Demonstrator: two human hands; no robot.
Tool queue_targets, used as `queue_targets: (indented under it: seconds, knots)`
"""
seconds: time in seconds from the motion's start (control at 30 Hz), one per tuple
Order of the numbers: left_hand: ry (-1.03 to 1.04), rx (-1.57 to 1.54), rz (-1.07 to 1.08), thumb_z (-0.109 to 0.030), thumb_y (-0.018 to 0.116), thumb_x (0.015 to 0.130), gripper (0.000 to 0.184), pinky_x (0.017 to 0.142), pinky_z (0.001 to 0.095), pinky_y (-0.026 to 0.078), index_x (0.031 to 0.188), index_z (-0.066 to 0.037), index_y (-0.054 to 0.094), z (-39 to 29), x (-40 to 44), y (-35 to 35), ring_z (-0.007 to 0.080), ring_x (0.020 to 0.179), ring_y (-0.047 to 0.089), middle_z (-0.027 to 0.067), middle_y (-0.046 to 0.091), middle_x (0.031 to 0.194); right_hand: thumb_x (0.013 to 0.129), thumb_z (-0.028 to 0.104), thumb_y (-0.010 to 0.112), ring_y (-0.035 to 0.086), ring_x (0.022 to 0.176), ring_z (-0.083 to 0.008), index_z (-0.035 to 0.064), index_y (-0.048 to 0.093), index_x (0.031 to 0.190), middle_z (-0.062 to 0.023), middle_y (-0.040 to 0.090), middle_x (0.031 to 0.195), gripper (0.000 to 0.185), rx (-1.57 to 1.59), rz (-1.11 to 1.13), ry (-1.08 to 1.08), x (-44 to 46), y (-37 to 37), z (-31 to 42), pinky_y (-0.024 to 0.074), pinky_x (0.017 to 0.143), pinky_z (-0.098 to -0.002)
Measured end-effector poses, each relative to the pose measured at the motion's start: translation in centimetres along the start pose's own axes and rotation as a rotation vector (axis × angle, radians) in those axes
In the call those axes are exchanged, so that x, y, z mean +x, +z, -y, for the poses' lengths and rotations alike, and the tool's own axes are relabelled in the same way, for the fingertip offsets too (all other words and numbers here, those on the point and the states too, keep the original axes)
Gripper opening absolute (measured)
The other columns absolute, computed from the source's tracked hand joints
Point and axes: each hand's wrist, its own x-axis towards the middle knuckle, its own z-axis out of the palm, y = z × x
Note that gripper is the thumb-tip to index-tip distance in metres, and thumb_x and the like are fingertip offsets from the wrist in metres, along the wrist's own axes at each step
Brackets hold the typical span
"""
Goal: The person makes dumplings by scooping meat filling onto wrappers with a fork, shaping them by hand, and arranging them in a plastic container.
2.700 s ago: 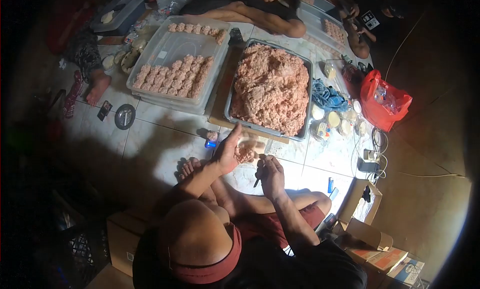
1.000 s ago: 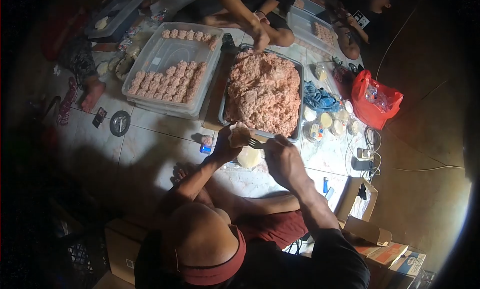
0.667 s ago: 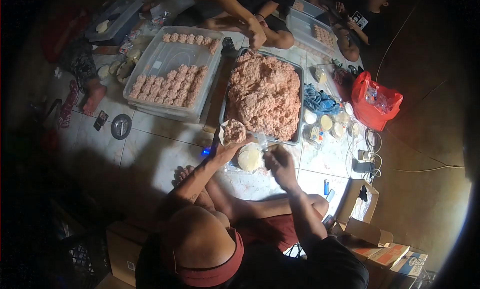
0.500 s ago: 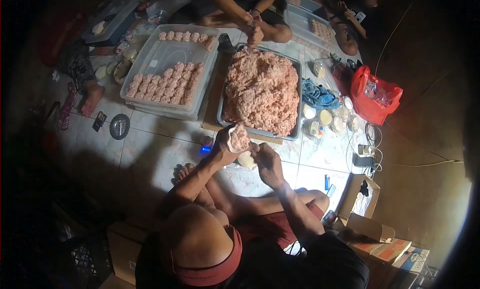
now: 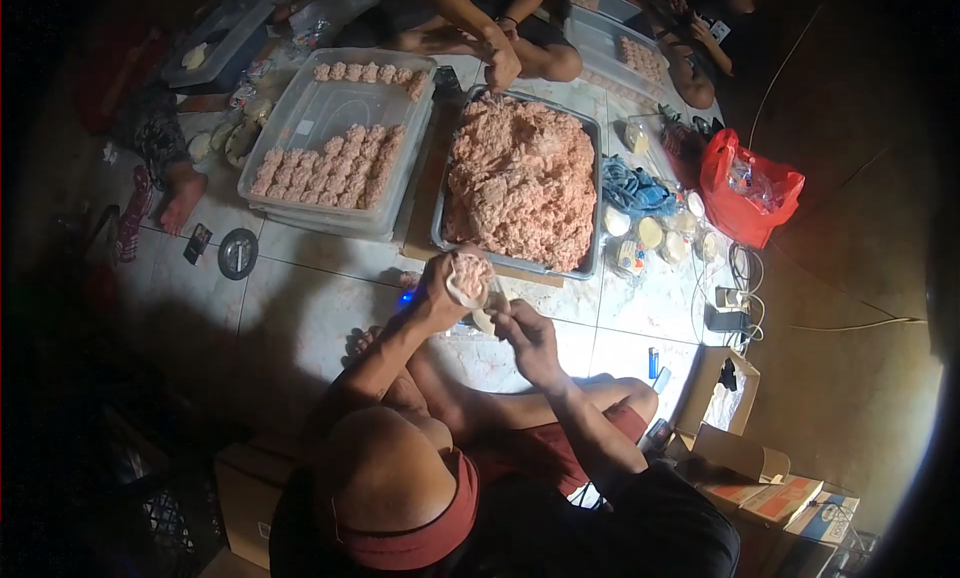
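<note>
My left hand (image 5: 436, 300) is closed around a dumpling (image 5: 470, 276), a pale round wrapper with pink minced filling showing on top. Just to its right, my right hand (image 5: 531, 344) grips a thin spreading tool (image 5: 501, 296) whose tip is beside the wrapper's edge; its exact kind is too small to tell. Pale wrappers (image 5: 484, 322) lie on the floor beneath my hands, partly hidden. Beyond them stands a grey tub (image 5: 436, 223) heaped with pink minced meat filling (image 5: 520, 183).
Left of the tub, a clear plastic box (image 5: 330, 106) holds rows of filled dumplings (image 5: 335, 168). A co-worker's hand (image 5: 503, 66) reaches to the tub's far edge. Packs of round wrappers (image 5: 650, 234), a red plastic bag (image 5: 752, 193) and an open cardboard box (image 5: 718, 393) are at right.
My right hand and the tool have drawn slightly down from the filling toward the wrapper's right edge. My left hand has shifted a little left, and the dumpling's top looks flatter.
</note>
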Motion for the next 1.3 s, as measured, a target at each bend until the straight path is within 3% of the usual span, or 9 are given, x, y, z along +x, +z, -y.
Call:
queue_targets:
  seconds: [0.13, 0.27, 0.47, 0.63, 0.77, 0.93, 1.03, 1.2, 1.3]
  knots:
    - [-0.335, 0.221, -0.035, -0.014, 0.089, 0.071, 0.039, 0.076, 0.0315, 0.052, 0.095, -0.006, 0.059, -2.0, 0.2, 0.4, 0.0142, 0.081, 0.059, 0.0033, 0.064, 0.088, 0.096, 0.001, 0.058, 0.059, 0.072, -0.0235, -0.0027, 0.064, 0.095, -0.0136, 0.058, 0.083, 0.007, -0.724, -0.182, -0.404, 1.1, -0.3, 2.1, 0.0470, 0.066, -0.0330]
    - [-0.105, 0.043, 0.095, -0.015, 0.086, 0.075, 0.035, 0.070, 0.0324, 0.051, 0.093, -0.006, 0.058, -1.9, 0.3, -2.2, 0.0145, 0.074, 0.060, 0.0041, 0.063, 0.080, 0.102, 0.009, 0.056, 0.052, 0.069, -0.0144, -0.0012, 0.067, 0.106, -0.0032, 0.056, 0.078, 0.015, -0.254, -0.141, 0.093, -0.5, -1.8, 2.4, 0.0438, 0.063, -0.0302]
    - [0.105, 0.044, 0.056, -0.014, 0.090, 0.070, 0.042, 0.075, 0.0302, 0.051, 0.100, -0.007, 0.061, -2.3, 0.7, -0.9, 0.0151, 0.082, 0.061, 0.0043, 0.064, 0.089, 0.104, 0.015, 0.057, 0.042, 0.068, -0.0044, -0.0009, 0.066, 0.109, 0.0049, 0.053, 0.081, 0.019, 0.137, 0.057, 0.125, -1.9, -0.3, -1.2, 0.0355, 0.062, -0.0221]
    - [-0.118, 0.073, -0.022, -0.022, 0.094, 0.066, 0.048, 0.077, 0.0337, 0.053, 0.097, -0.005, 0.062, -0.7, -0.2, 0.9, 0.0172, 0.082, 0.064, 0.0075, 0.067, 0.087, 0.092, -0.002, 0.055, 0.056, 0.078, -0.0290, -0.0028, 0.064, 0.111, -0.0164, 0.058, 0.087, 0.020, -0.617, -0.087, -0.175, -0.6, 0.8, 0.7, 0.0475, 0.074, -0.0362]
    - [-0.077, 0.102, 0.000, -0.025, 0.096, 0.066, 0.053, 0.080, 0.0332, 0.054, 0.100, -0.005, 0.061, -3.1, 0.2, -2.0, 0.0181, 0.086, 0.065, 0.0051, 0.068, 0.090, 0.106, 0.015, 0.054, 0.044, 0.070, -0.0062, -0.0018, 0.066, 0.113, 0.0048, 0.050, 0.080, 0.022, -0.168, -0.104, 0.088, -2.5, -1.4, 0.4, 0.0372, 0.063, -0.0222]
    - [0.010, 0.082, -0.074, -0.023, 0.095, 0.066, 0.047, 0.078, 0.0315, 0.053, 0.094, -0.006, 0.061, -3.6, 0.6, -1.3, 0.0164, 0.081, 0.063, 0.0032, 0.067, 0.086, 0.103, 0.008, 0.057, 0.043, 0.075, -0.0055, -0.0022, 0.067, 0.116, 0.0021, 0.051, 0.086, 0.019, 0.317, 0.011, 0.302, -3.2, -0.5, -0.5, 0.0382, 0.067, -0.0206]
    - [-0.164, 0.101, 0.168, -0.024, 0.096, 0.064, 0.043, 0.070, 0.0333, 0.050, 0.083, -0.007, 0.062, -2.7, -0.2, -0.1, 0.0170, 0.076, 0.062, 0.0046, 0.064, 0.079, 0.101, 0.003, 0.059, 0.047, 0.077, -0.0087, -0.0020, 0.067, 0.106, 0.0009, 0.053, 0.089, 0.011, 0.131, -0.127, 0.036, -2.3, 3.0, -1.2, 0.0418, 0.067, -0.0256]
    - [-0.039, 0.051, -0.112, -0.030, 0.096, 0.064, 0.050, 0.074, 0.0327, 0.050, 0.092, -0.005, 0.064, -2.5, 0.2, -0.1, 0.0147, 0.080, 0.061, 0.0028, 0.065, 0.085, 0.091, -0.005, 0.063, 0.059, 0.076, -0.0270, -0.0016, 0.069, 0.105, -0.0143, 0.059, 0.085, 0.015, -0.440, -0.281, -0.242, -0.4, -0.1, 3.4, 0.0474, 0.065, -0.0344]
    - [-0.186, -0.050, 0.120, -0.020, 0.094, 0.066, 0.045, 0.079, 0.0325, 0.052, 0.096, -0.004, 0.066, 0.0, -0.1, -1.6, 0.0155, 0.086, 0.062, 0.0051, 0.067, 0.092, 0.087, -0.011, 0.063, 0.062, 0.073, -0.0271, -0.0022, 0.070, 0.104, -0.0141, 0.062, 0.086, 0.021, -0.709, -0.046, -0.408, -0.1, -2.4, 8.6, 0.0498, 0.064, -0.0368]
